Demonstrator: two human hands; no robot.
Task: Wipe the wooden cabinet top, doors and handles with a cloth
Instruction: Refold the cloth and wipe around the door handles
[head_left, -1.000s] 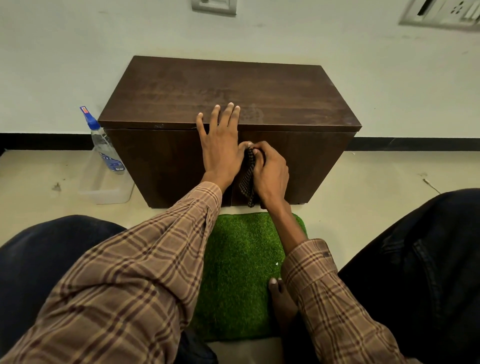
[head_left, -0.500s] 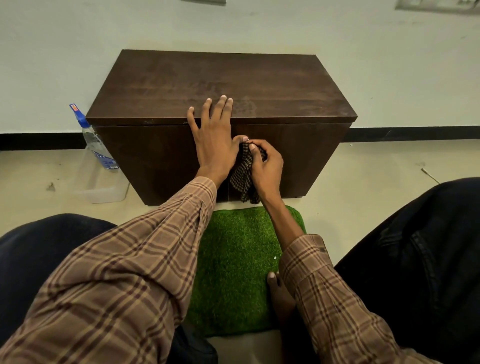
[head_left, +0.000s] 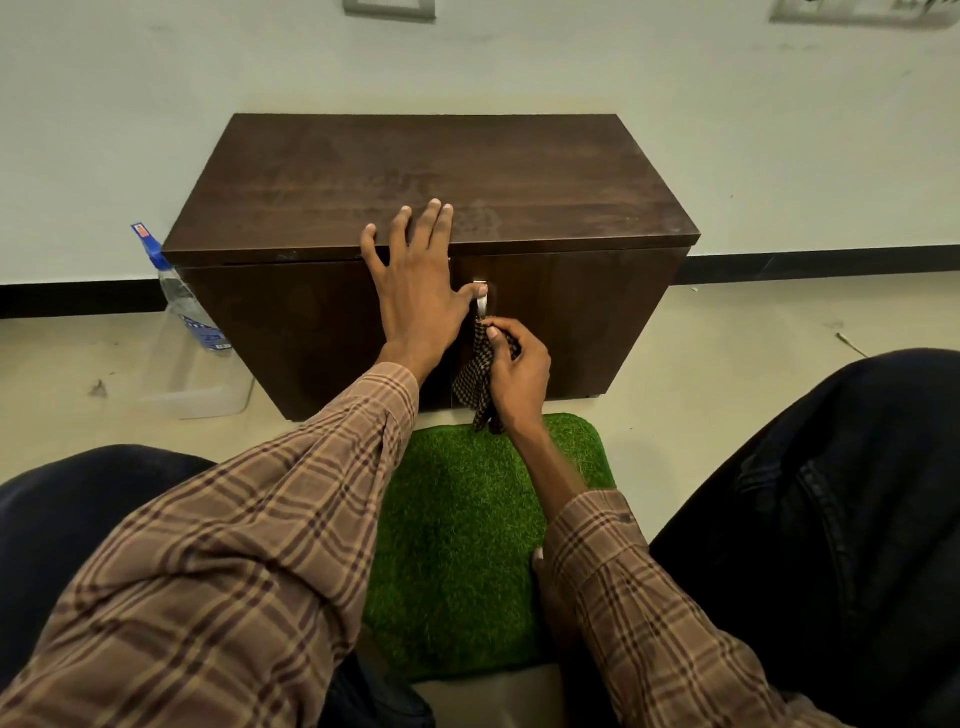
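Note:
A low dark wooden cabinet (head_left: 545, 176) stands against the wall in front of me. My left hand (head_left: 415, 280) lies flat over its front top edge, fingers spread on the top and palm on the left door. A metal handle (head_left: 482, 299) shows on the right door, just right of my left thumb. My right hand (head_left: 517, 371) is shut on a dark checked cloth (head_left: 475, 384), pinching it around the lower part of that handle. The cloth's tail hangs down toward the floor mat.
A clear spray bottle with a blue nozzle (head_left: 179, 296) stands in a clear plastic tub (head_left: 192, 384) left of the cabinet. A green grass mat (head_left: 467, 530) lies between my knees. A foot shows beside my right sleeve.
My right hand has slid down the door with the cloth, baring the top of the metal handle. My left hand has stayed on the cabinet's front edge.

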